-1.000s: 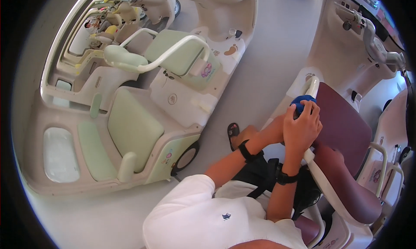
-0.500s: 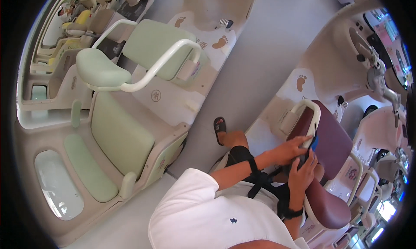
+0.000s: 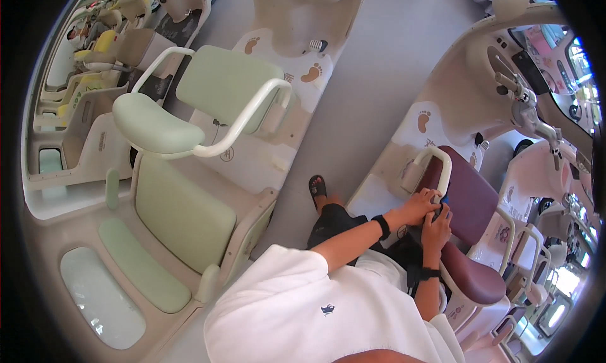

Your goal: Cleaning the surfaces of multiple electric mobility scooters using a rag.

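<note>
Both hands meet beside the pale armrest bar (image 3: 445, 173) of a maroon seat. My left hand (image 3: 415, 208) reaches in from the left, its fingers curled together at the bar's near end. Close against it is my right hand (image 3: 435, 229), fingers bent around a small dark and blue thing (image 3: 444, 201). Most of that thing is hidden by the fingers, so its kind cannot be made out. Past the hands stands the maroon backrest (image 3: 468, 196), and nearer lies a rounded maroon seat pad (image 3: 473, 274). Black bands circle both wrists.
On the left stands a beige vehicle with green seats (image 3: 183, 218) and a white looped bar (image 3: 249, 113). A grey floor aisle (image 3: 372, 79) runs between it and the maroon-seated vehicle. Handlebars (image 3: 533, 120) rise at the right. More small vehicles line both sides.
Both hands have shifted slightly left and up in the picture and draw closer together. Less of the dark and blue thing shows. The view has moved a little.
</note>
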`<action>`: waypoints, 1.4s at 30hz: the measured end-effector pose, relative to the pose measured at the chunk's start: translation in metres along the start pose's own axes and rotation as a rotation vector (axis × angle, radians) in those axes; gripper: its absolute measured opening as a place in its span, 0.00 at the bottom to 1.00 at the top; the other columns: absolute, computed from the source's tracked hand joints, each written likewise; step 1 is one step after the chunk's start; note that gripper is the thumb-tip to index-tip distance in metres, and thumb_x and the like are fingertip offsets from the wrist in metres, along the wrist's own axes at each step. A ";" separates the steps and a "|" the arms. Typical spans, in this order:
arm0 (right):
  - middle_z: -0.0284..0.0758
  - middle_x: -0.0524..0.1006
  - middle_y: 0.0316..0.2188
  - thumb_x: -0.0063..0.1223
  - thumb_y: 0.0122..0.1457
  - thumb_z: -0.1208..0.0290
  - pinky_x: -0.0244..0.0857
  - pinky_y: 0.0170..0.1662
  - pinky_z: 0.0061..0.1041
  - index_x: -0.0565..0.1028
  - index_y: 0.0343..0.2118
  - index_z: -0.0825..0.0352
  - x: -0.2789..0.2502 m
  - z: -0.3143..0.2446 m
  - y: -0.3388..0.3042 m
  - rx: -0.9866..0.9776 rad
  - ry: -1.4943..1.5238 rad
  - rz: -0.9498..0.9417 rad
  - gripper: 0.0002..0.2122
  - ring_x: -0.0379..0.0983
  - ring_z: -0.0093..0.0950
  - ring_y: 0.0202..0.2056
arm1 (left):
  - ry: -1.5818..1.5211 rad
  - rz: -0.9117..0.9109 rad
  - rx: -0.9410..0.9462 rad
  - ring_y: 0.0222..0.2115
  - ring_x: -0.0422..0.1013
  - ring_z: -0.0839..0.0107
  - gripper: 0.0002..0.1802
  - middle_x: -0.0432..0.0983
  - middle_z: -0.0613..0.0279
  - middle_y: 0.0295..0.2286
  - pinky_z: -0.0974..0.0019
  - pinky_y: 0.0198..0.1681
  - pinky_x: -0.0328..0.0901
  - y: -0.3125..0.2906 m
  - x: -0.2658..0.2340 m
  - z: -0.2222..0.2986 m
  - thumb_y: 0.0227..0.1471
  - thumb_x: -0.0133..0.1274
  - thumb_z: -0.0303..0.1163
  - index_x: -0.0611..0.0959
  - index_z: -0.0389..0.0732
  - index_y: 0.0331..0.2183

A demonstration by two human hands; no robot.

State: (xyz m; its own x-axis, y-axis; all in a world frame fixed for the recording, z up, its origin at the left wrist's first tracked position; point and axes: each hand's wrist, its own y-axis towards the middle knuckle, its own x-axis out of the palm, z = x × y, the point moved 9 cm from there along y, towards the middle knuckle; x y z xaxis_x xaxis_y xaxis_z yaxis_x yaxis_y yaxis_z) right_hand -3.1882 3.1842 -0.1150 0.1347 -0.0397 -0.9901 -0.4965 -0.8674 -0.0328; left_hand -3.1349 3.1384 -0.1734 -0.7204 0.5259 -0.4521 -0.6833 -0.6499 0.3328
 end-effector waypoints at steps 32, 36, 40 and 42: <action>0.35 0.69 0.39 0.51 0.48 0.74 0.58 0.47 0.32 0.70 0.40 0.63 0.068 -0.548 -0.111 -1.449 0.655 0.049 0.13 0.63 0.35 0.44 | 0.985 0.736 -0.899 0.43 0.66 0.52 0.18 0.69 0.51 0.39 0.49 0.41 0.63 -0.302 -0.492 -0.091 0.40 0.58 0.31 0.74 0.37 0.37; 0.34 0.69 0.39 0.52 0.47 0.75 0.57 0.48 0.32 0.73 0.38 0.63 0.070 -0.528 -0.070 -1.287 0.582 0.060 0.12 0.63 0.34 0.43 | 1.089 0.464 -0.933 0.43 0.66 0.57 0.12 0.72 0.55 0.36 0.51 0.44 0.60 -0.253 -0.471 -0.123 0.47 0.52 0.36 0.77 0.40 0.33; 0.36 0.69 0.40 0.54 0.47 0.73 0.57 0.49 0.34 0.73 0.39 0.63 0.097 -0.514 -0.041 -1.265 0.405 0.007 0.14 0.63 0.34 0.43 | 1.087 0.405 -0.971 0.39 0.69 0.58 0.09 0.73 0.57 0.34 0.53 0.44 0.59 -0.222 -0.454 -0.138 0.49 0.49 0.35 0.77 0.41 0.32; 0.36 0.69 0.42 0.54 0.47 0.72 0.57 0.49 0.34 0.73 0.39 0.64 0.097 -0.517 -0.042 -1.292 0.389 -0.045 0.14 0.63 0.35 0.45 | 1.085 0.438 -0.923 0.40 0.69 0.57 0.10 0.73 0.57 0.34 0.53 0.44 0.59 -0.230 -0.451 -0.142 0.48 0.49 0.34 0.76 0.41 0.34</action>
State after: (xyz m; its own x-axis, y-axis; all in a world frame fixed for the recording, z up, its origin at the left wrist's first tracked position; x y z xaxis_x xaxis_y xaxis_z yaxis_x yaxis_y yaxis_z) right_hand -2.7111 2.9602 -0.1387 0.4684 0.0511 -0.8820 0.6420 -0.7056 0.3000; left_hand -2.6356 2.9729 -0.1635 -0.1232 -0.1832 -0.9753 0.1718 -0.9719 0.1609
